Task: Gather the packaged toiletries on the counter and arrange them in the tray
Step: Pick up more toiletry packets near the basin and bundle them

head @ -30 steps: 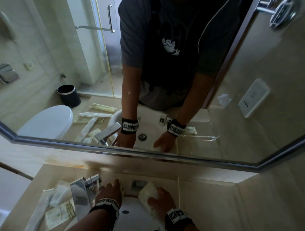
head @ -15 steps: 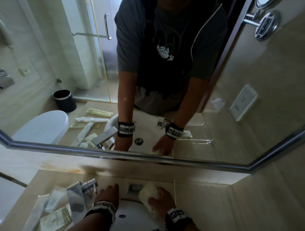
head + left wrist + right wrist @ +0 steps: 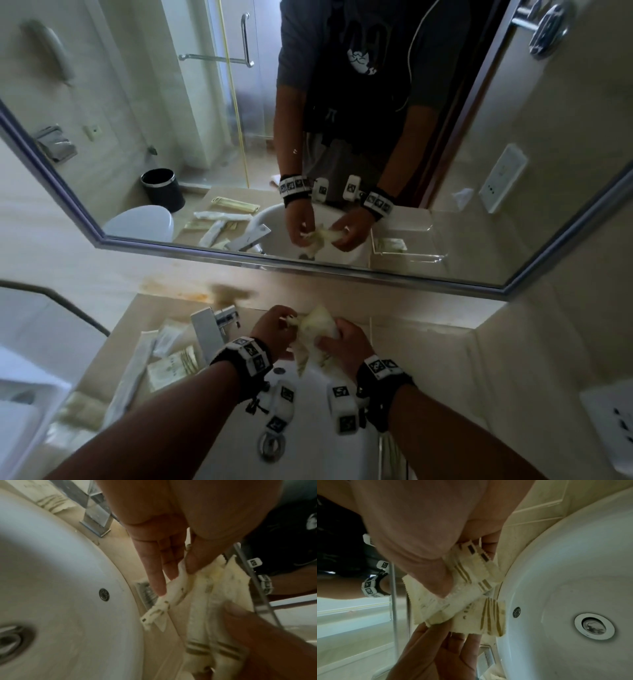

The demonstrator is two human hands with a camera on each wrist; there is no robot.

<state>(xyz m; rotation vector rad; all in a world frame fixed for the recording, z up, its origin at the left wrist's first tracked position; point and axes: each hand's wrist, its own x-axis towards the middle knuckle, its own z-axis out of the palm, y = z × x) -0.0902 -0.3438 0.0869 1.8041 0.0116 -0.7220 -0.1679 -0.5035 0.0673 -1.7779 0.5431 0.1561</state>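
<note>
Over the back rim of the sink, both hands hold a bundle of cream toiletry packets with gold stripes. My left hand pinches a thin packet at the bundle's left side between thumb and fingers. My right hand grips the rest of the bundle, its thumb pressing on top of the packets. The clear tray's edge stands just right of the hands; its wall shows in the right wrist view. Several more packets lie on the counter left of the faucet.
The mirror rises right behind the counter and shows one packet lying in the clear tray. The sink drain is below my wrists. A wall socket sits at the right. A long white packet lies near the counter's left edge.
Both hands have come up off the back of the sink rim and met. The left hand, which held nothing before, now pinches a packet in the bundle.
</note>
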